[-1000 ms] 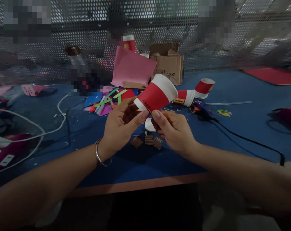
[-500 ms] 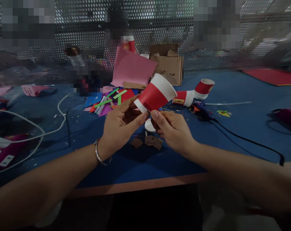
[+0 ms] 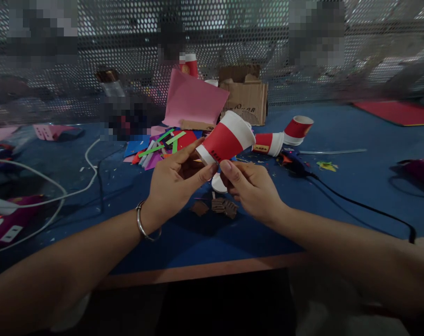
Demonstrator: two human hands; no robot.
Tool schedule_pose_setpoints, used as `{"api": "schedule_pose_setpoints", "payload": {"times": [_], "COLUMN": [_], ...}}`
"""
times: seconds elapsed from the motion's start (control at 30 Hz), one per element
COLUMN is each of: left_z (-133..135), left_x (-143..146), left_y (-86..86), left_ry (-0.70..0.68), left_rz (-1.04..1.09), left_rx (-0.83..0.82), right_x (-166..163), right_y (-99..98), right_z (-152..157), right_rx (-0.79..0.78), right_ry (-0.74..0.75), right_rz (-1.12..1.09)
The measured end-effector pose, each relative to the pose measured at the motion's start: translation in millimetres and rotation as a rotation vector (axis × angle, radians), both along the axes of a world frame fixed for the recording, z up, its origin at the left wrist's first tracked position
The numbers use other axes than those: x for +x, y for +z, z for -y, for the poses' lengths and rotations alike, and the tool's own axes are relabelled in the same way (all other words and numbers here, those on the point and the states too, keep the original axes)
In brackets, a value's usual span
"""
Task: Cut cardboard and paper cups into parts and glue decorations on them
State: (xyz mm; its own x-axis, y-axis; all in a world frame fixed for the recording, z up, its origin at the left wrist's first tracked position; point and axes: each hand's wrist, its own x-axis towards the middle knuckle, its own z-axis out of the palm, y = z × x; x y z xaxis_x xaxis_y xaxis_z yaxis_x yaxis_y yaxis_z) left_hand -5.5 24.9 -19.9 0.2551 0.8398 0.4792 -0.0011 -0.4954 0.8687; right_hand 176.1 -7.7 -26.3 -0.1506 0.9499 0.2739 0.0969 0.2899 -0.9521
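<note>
A red and white paper cup (image 3: 226, 140) is held tilted above the table, its rim toward the upper right. My left hand (image 3: 179, 177) grips it near the white base, thumb in front and fingers behind. At the lower side of the cup, my right hand (image 3: 250, 186) is closed, its thumb against the cup's edge; the fingertips are partly hidden. Below the hands lie a white disc (image 3: 219, 183) and brown corrugated cardboard scraps (image 3: 224, 206). A second paper cup (image 3: 268, 143) lies on its side to the right, and another cup (image 3: 298, 129) stands behind it.
Coloured paper strips (image 3: 159, 147) are heaped at the left centre. Behind them stand pink paper (image 3: 194, 98) and a cardboard box (image 3: 247, 100). A dark glue gun (image 3: 292, 161) trails a black cord to the right. White cables (image 3: 58, 186) loop across the left side.
The cup in my hands has dipped slightly, its rim shifting a little left and down. Both hands keep nearly the same place and hold.
</note>
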Motion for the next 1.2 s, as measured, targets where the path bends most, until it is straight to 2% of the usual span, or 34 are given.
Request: {"api": "schedule_pose_setpoints", "payload": {"times": [0.13, 0.53, 0.9, 1.2], "left_z": [-1, 4, 2, 5], "left_x": [-1, 1, 3, 2], "left_y": [0.0, -8.4, -9.4, -13.5], "left_ry": [-0.025, 0.066, 0.068, 0.103], "left_rz": [-0.002, -0.059, -0.010, -0.027], "left_rx": [-0.022, 0.048, 0.032, 0.097], "right_x": [0, -1, -2, -3], "right_y": [-1.8, -6.3, -2.9, -3.1], "right_z": [-1, 1, -1, 1], "right_rx": [-0.027, -0.022, -0.139, -0.094], "right_ry": [0.012, 0.004, 0.059, 0.063], "right_rz": [-0.009, -0.067, -0.167, -0.176]}}
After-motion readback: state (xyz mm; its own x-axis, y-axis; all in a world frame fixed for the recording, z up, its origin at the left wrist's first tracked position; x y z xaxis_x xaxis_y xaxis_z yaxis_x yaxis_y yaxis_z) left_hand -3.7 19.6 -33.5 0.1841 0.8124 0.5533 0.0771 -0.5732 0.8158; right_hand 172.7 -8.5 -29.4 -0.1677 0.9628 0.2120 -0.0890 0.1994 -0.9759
